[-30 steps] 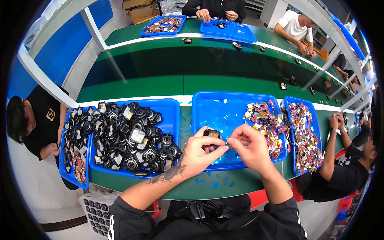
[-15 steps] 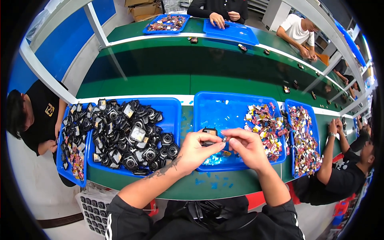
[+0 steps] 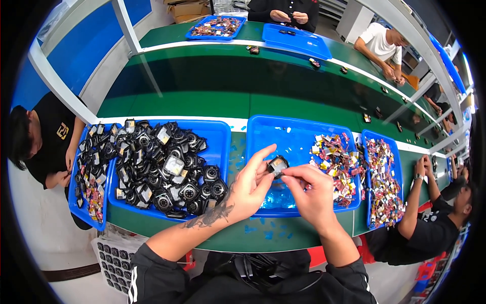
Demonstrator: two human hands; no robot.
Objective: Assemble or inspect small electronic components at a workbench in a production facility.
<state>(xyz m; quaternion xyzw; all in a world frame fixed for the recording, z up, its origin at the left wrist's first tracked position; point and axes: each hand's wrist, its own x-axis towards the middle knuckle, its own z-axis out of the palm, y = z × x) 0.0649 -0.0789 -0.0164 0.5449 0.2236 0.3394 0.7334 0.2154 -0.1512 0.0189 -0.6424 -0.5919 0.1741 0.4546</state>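
Note:
Over the middle blue tray (image 3: pixel 253 152), my left hand (image 3: pixel 249 190) holds a small dark smartwatch case (image 3: pixel 278 164) tilted, its silvery-grey inner face showing. The left index finger is stretched out past the case. My right hand (image 3: pixel 313 195) has thumb and index finger pinched at the lower right edge of the case; whatever sits between those fingertips is too small to make out. Under my hands, the tray holds scraps of blue film (image 3: pixel 278 200) and a heap of small red, yellow and white parts (image 3: pixel 334 162).
At the left, a blue tray (image 3: pixel 218 147) is piled with black watch cases (image 3: pixel 167 167); a narrower mixed tray (image 3: pixel 91 182) adjoins it. Another parts tray (image 3: pixel 383 182) stands right. Beyond runs a green conveyor (image 3: pixel 202 96) with scattered pieces. Co-workers sit across and at both sides.
The watch case has been tilted so its lighter inner face shows, and my left index finger has straightened. Across the belt, a person's hands have lifted off their tray, where dark pieces now lie.

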